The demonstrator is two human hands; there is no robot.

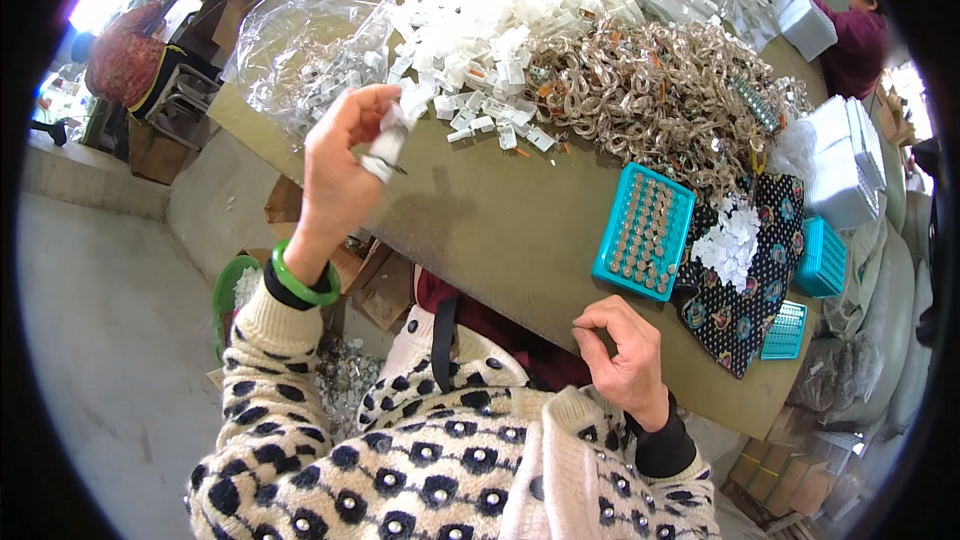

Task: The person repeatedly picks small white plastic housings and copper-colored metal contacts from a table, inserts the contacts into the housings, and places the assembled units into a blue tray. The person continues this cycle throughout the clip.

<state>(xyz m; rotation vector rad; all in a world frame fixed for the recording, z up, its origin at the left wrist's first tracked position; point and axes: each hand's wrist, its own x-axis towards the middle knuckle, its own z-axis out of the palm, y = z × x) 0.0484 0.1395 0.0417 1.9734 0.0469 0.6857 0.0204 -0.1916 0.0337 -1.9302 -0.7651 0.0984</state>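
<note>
My left hand (345, 155) is raised over the left part of the table, its fingers closed on a small white plastic piece (385, 152) that is blurred by motion. Just beyond it spreads a big heap of white plastic cases (500, 20). My right hand (625, 350) hovers at the table's near edge with thumb and forefinger brought together; whether anything tiny sits between them cannot be made out. Closest to that hand is a teal tray (603, 265) holding rows of round silver metal discs.
Coiled clear cords (640, 90) lie heaped mid-table. A patterned cloth (735, 325) bears white scraps (730, 245). More teal trays (823, 258) and white foam boxes (840, 165) stand right. A clear plastic bag (300, 25) lies left. Another person (855, 35) is at the far right.
</note>
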